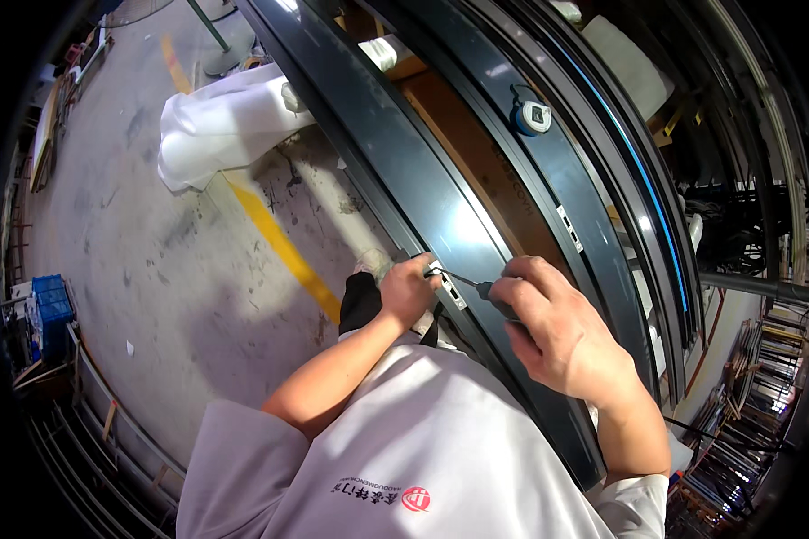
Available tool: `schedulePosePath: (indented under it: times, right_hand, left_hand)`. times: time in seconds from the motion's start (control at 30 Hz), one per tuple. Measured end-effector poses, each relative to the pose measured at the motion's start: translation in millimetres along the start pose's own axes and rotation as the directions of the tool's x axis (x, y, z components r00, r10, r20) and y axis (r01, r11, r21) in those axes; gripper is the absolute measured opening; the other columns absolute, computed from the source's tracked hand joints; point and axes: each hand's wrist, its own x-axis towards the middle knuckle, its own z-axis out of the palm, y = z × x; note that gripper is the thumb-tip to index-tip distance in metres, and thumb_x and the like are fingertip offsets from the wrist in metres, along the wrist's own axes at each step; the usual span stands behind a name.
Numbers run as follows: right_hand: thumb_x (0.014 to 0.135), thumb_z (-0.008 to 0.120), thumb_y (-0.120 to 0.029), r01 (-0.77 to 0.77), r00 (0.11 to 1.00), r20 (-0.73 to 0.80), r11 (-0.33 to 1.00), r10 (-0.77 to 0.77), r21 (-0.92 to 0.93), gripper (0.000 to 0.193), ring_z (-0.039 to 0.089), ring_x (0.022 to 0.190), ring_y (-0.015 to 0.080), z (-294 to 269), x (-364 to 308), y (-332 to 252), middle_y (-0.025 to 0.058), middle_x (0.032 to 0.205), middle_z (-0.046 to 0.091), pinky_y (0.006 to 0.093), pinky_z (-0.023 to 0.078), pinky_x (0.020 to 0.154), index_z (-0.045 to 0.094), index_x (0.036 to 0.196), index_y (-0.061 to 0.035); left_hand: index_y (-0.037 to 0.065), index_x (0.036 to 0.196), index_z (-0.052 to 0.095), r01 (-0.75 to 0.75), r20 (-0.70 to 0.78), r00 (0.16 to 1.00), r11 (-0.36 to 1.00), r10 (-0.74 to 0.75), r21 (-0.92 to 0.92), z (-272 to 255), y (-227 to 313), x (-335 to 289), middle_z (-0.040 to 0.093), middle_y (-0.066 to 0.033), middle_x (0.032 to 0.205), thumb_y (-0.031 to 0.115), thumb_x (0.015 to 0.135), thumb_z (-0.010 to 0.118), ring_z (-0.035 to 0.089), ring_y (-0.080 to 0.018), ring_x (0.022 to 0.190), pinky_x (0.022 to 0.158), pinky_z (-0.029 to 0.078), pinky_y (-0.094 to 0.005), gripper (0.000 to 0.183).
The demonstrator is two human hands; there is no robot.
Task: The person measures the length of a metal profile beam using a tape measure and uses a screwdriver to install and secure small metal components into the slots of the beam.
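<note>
My right hand (568, 340) is closed round the dark handle of a screwdriver (487, 291). Its thin shaft runs leftward to the upper end of a small silver lock plate (457, 297). That plate sits in a long dark grey metal profile (382, 148), which slants across in front of me. At the plate's upper end, beside the screwdriver's tip, the fingers of my left hand (408, 293) are pinched together. Whatever they hold there is too small and hidden to name.
A second dark profile with a similar silver plate (570, 228) lies to the right, bearing a round blue-and-white tape measure (534, 118). White-wrapped material (229, 126) rests at the far left. A blue crate (52, 302) and metal racks stand at the left, stacked profiles at the right.
</note>
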Motion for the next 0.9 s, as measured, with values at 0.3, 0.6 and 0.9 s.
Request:
schedulePosePath:
  times: [0.3,0.6,0.9]
  right_hand:
    - [0.086,0.064,0.001,0.025,0.999,0.037,1.000,-0.025,-0.018,0.027,0.063,0.098,0.0370,7.0,3.1,-5.2,0.0181,0.107,0.057,0.0459,0.053,0.087,0.061,0.113,-0.0010]
    - [0.090,0.068,-0.008,0.043,0.997,0.067,0.994,-0.037,-0.103,0.015,0.067,0.084,0.0321,1.3,13.0,-9.0,0.0143,0.094,0.062,0.0420,0.056,0.073,0.060,0.101,-0.0015]
    - [0.087,0.077,-0.020,0.013,0.997,-0.075,0.999,-0.016,-0.032,0.031,0.068,0.081,0.0343,4.4,20.0,-0.8,0.0132,0.089,0.064,0.0431,0.054,0.066,0.056,0.102,-0.0030]
  left_hand:
    - [0.004,0.112,0.074,-0.074,-0.057,0.996,0.994,0.069,-0.075,4.9,-5.5,-0.2,0.068,-0.0222,0.075,0.015,0.080,0.076,0.069,-0.0354,0.070,0.067,0.054,-0.0427,0.034]
    - [0.004,0.115,0.074,-0.121,-0.088,0.989,0.992,0.117,-0.036,6.3,-6.4,-3.3,0.071,-0.0224,0.082,0.020,0.081,0.078,0.071,-0.0379,0.078,0.069,0.055,-0.0447,0.038]
    - [0.008,0.110,0.067,-0.087,0.166,0.986,0.931,0.029,0.353,-2.2,2.2,4.2,0.073,-0.0160,0.081,0.032,0.089,0.070,0.072,-0.0375,0.080,0.073,0.054,-0.0489,0.032]
